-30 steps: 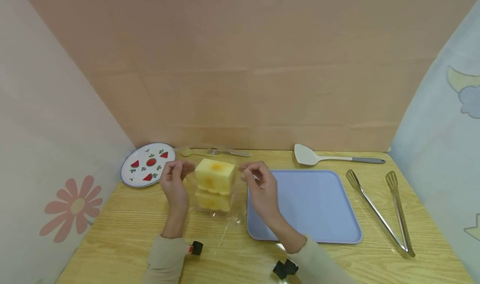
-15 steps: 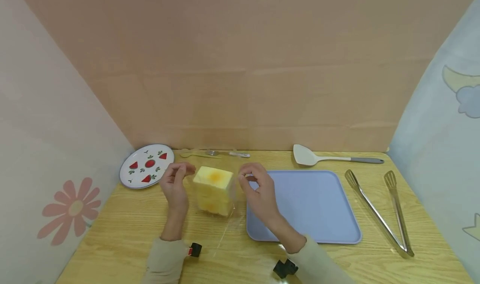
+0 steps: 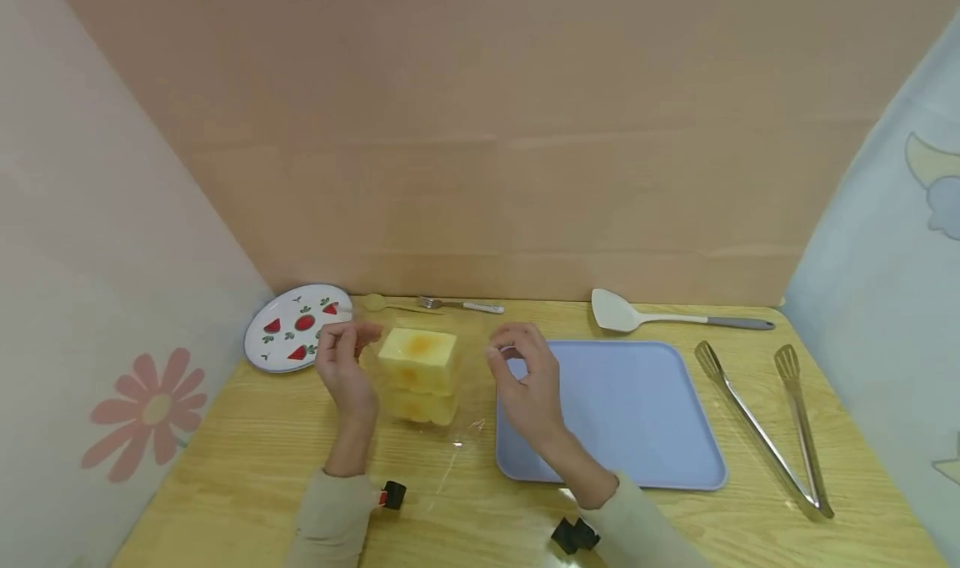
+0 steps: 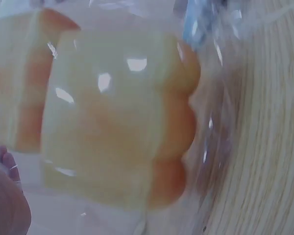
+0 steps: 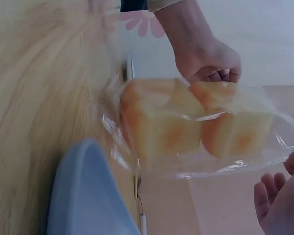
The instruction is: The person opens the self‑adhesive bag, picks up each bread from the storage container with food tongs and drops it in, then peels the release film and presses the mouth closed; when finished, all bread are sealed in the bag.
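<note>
A clear plastic bag [image 5: 186, 174] hangs between my hands, close over the table, with two pale yellow loaves of bread [image 3: 416, 364] inside, one above the other. My left hand [image 3: 347, 372] pinches the bag's left edge. On the other side, my right hand [image 3: 531, 380] pinches the right edge between thumb and fingers. The left wrist view is filled by a blocky loaf [image 4: 108, 117] with browned, rounded lobes seen through shiny film. In the right wrist view the left hand [image 5: 208, 61] is behind the bag, and the right fingers [image 5: 269, 188] are at its lower right.
A blue tray [image 3: 615, 409] lies right of the bag, partly under my right forearm. Behind it is a white spatula [image 3: 615, 311]; metal tongs [image 3: 757, 430] lie farther right. A patterned plate [image 3: 288, 334], a yellowish spoon [image 3: 375, 303] and a fork [image 3: 457, 304] are along the back.
The bread has tilted and swung inside the bag and is now slightly farther left, with both loaves distinct again. Both hands keep their hold in nearly the same place.
</note>
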